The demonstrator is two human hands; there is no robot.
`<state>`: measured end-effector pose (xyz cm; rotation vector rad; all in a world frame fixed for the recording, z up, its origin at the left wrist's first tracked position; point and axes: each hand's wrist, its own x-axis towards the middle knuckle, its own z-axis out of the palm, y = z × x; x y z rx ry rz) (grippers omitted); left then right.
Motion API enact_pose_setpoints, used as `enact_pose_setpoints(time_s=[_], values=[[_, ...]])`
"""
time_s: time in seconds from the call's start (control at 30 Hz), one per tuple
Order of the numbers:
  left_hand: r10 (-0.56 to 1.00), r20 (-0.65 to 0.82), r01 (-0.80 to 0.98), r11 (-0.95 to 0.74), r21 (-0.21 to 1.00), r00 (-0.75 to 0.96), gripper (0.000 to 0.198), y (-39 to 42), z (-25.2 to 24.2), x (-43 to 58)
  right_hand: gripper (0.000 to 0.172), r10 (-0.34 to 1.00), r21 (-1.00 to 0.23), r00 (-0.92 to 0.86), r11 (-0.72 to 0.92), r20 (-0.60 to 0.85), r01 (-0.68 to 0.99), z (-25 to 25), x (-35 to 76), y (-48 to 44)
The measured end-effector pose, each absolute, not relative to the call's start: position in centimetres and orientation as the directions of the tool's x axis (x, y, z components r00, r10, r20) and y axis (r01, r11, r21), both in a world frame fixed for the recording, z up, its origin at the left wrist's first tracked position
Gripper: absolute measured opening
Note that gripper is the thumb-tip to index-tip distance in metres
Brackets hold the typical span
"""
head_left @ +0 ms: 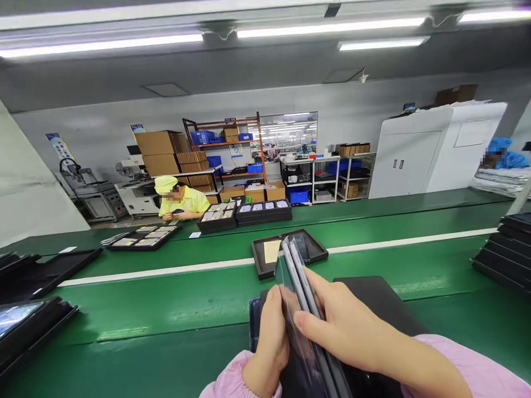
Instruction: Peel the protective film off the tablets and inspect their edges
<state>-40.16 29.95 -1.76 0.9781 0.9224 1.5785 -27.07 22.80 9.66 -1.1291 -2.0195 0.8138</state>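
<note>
Two slim tablets (302,287) with silver-grey edges stand tilted on edge, side by side, between my hands. Side buttons show along their rims, and the left one has a glossy, reflective face. My left hand (271,331) presses against that glossy face from the left. Gripping from the right, my right hand (340,320) has its thumb over the edges; its other fingers are partly hidden behind the tablets. Under my hands lies a black tray or pad (369,293), mostly covered. Just beyond, a black tray (262,267) holds a yellowish sheet (272,251) and a dark flat device.
Green conveyor belt (199,304) runs across, with a white line. Black trays are stacked at right (504,254) and left (37,331). Across the belt, a co-worker in yellow (188,202) sits behind trays of flat items (265,213). Shelves and a white cabinet (415,155) stand behind.
</note>
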Motion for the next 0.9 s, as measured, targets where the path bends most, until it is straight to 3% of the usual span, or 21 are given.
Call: enact_pose_setpoints(time_s=[0.13, 0.23, 0.37, 0.5, 0.6, 0.77, 0.9], values=[[0.904, 0.272, -0.229, -0.357, 0.906, -0.331, 0.059, 30.5, -1.2, -40.3, 0.032, 0.91, -0.768, -0.384, 0.357, 0.157, 0.532, 8.1, -28.3, 24.7], [0.888, 0.327, -0.207, -0.404, 0.891, -0.324, 0.065, 31.4, 0.2, -40.1, 0.021, 0.907, -0.793, -0.399, 0.34, 0.135, 0.506, 6.7, -28.7, 26.7], [0.905, 0.289, -0.203, -0.36, 0.91, -0.311, 0.054, 32.4, 2.4, -40.7, 0.025, 0.928, -0.876, -0.351, 0.267, 0.123, 0.401, 5.6, -29.1, 29.8], [0.944, 0.211, -0.29, -0.283, 0.914, -0.255, 0.039, 33.0, 3.3, -41.5, 0.025, 0.964, -0.975, -0.243, 0.147, 0.104, 0.168, 5.5, -29.8, 32.8], [0.953, 0.216, -0.303, -0.275, 0.912, -0.214, 0.03, 33.2, 3.4, -41.9, 0.026, 0.962, -0.997, -0.268, 0.067, 0.053, 0.043, 5.7, -30.0, 34.2], [0.978, 0.148, -0.334, -0.189, 0.924, -0.145, 0.029, 33.0, 4.2, -41.8, 0.015, 0.955, -0.999, -0.298, 0.006, -0.007, 0.044, 5.5, -29.8, 34.9], [0.986, 0.101, -0.334, -0.14, 0.932, -0.13, 0.028, 33.0, 5.0, -41.5, 0.018, 0.95, -0.999, -0.31, -0.011, -0.02, 0.03, 5.2, -29.4, 35.0]])
